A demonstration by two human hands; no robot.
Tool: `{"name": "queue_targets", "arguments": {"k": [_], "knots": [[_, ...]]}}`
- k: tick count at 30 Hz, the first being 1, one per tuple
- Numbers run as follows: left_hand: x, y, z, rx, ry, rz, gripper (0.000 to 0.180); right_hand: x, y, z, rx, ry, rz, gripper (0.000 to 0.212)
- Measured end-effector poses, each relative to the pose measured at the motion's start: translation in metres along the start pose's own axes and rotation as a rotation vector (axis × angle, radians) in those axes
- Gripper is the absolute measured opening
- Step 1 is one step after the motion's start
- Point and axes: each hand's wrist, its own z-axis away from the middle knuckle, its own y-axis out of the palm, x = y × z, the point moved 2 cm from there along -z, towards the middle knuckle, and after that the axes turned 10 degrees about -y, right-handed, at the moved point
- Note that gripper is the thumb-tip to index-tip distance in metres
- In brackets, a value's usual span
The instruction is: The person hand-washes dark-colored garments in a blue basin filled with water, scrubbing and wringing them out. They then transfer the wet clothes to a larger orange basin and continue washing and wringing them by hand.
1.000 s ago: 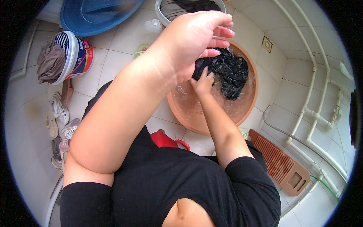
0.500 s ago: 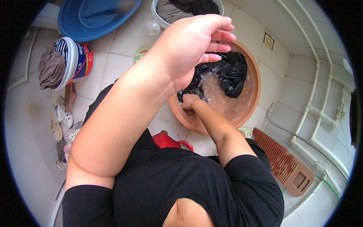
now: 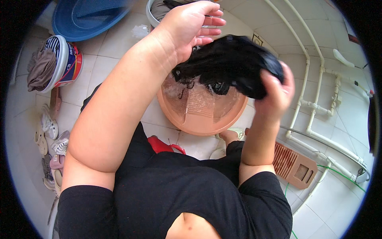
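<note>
A wet black garment (image 3: 234, 61) is bunched above an orange-brown basin (image 3: 203, 126), its lower folds hanging down to the water. My right hand (image 3: 275, 89) is closed round the garment's right end, blurred a little by motion. Raised over the basin's far left side, my left hand (image 3: 195, 26) has its fingers stretched out and apart. The garment's left end comes close below that hand; whether they touch is hard to tell. Inside the basin shows a ribbed sloping washboard (image 3: 200, 101) with sudsy water on both sides.
A blue tub (image 3: 85, 30) stands at the far left, near a bucket (image 3: 73, 65) with clothes hanging out. Another white bucket (image 3: 153, 14) holds dark clothes. Shoes (image 3: 49, 143) line the left wall. A brown washboard (image 3: 292, 165) leans near white pipes (image 3: 314, 105) at right.
My right hand has come up out of the water to the right, lifting the black garment. The basin's washboard now shows. My left hand stays raised with its fingers apart.
</note>
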Motion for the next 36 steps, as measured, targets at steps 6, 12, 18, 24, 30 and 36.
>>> {"name": "queue_targets", "arguments": {"k": [6,12,18,24,30,36], "knots": [[-0.002,0.0,-0.003,-0.107,-0.008,-0.018,0.023,-0.004,0.008,-0.018,0.0,-0.028,0.066,0.033],[0.008,-0.008,-0.013,-0.068,0.104,-0.086,0.024,-0.18,0.012,0.012,0.593,0.182,1.031,0.044],[0.008,-0.011,-0.012,-0.116,0.048,-0.103,0.026,-0.313,0.034,0.118,0.805,0.443,1.155,0.056],[0.01,-0.012,-0.011,-0.088,0.019,-0.195,0.031,-0.331,0.03,0.184,1.52,0.26,1.358,0.046],[0.013,-0.007,-0.009,-0.073,0.035,-0.21,0.031,-0.328,0.025,0.206,1.74,0.381,1.206,0.031],[0.024,0.002,-0.017,-0.064,0.076,-0.416,0.028,-0.28,0.016,0.166,1.042,0.6,0.667,0.038]]}}
